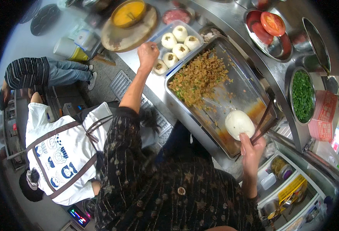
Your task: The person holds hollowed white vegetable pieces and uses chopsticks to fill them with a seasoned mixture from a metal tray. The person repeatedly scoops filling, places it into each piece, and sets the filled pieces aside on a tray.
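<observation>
Pinched in my right hand [250, 147] is a smooth white bun [238, 123], held over the near end of a metal tray [244, 75]. A pair of dark chopsticks [264, 117] also passes through that hand. In the tray's far left part lies a heap of brown crumbly filling [201, 76] with green bits. My left hand [148, 55] is at the left side of a clear plastic container [196, 36], fingers curled together; no held thing shows in it. Several white buns [181, 51] with brown filling in their open tops sit in the container.
A round wooden board [114, 40] bears a bowl of yellow liquid [129, 13]. On the right shelf are a tomato half [272, 23] in a metal bowl and chopped greens [302, 95]. A person in a white top [62, 156] is close on my left; another person [28, 72] bends farther away.
</observation>
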`<state>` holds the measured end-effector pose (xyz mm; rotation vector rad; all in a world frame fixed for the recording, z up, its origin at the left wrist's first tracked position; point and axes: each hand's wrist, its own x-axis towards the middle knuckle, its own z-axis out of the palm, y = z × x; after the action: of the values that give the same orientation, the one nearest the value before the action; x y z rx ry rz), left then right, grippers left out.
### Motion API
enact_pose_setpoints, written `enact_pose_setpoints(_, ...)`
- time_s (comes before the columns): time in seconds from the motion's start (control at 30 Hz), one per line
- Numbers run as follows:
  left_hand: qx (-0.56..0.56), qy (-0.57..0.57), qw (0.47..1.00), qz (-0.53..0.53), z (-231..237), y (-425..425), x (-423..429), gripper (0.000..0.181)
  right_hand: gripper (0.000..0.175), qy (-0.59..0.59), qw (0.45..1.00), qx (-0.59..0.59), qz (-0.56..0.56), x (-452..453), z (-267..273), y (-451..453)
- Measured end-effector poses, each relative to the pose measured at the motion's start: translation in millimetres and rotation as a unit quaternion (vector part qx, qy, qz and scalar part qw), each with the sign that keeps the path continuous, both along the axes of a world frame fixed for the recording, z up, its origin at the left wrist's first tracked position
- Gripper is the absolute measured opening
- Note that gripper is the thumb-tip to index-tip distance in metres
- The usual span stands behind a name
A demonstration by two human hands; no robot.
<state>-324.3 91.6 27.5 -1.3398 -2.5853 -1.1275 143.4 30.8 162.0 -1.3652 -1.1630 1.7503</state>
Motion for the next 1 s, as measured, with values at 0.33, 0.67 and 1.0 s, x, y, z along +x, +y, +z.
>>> enact_pose_setpoints(0.33, -0.099, 0.147, 0.982, -0.062, -7.0, 30.0, -5.3, 0.015, 0.041, -0.041, 0.999, 0.013, -0.015, -24.4, -9.9, 4.6)
enact_pose_setpoints(0.67, -0.048, 0.175, 0.977, -0.108, 11.7, 45.4, -16.4, 0.012, 0.042, -0.01, 0.999, -0.015, -0.027, -35.1, -17.3, 6.8)
enact_pose_setpoints(1.0, -0.055, 0.126, 0.977, -0.164, -7.5, 53.9, -31.9, 0.016, 0.038, -0.026, 0.999, -0.019, -0.042, -44.7, -15.8, 10.3)
